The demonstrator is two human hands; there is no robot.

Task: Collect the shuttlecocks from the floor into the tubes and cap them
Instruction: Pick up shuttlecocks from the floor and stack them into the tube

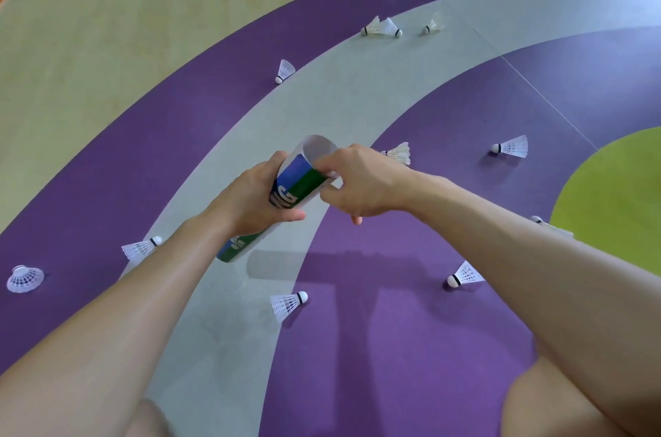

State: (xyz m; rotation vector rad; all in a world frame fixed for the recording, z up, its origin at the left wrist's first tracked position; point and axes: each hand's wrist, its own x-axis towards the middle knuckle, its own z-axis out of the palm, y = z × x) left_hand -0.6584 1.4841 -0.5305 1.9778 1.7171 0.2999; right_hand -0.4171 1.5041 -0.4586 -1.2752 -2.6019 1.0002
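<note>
My left hand (250, 198) grips a blue and green shuttlecock tube (300, 182) around its middle, tilted with the open white mouth facing up and away. My right hand (357, 182) rests at the tube's rim, fingertips pinched on the edge; whether they hold anything else is hidden. Several white shuttlecocks lie on the floor: one just behind my right hand (397, 153), one below the tube (288, 304), one under my right forearm (463, 275), one by my left forearm (139, 247).
More shuttlecocks lie at the far left (25, 278), at the right (511, 146), on the purple band (285, 71), and in a far group (381, 27). The floor has purple, grey and green curved bands. My bare knees show at the bottom edge.
</note>
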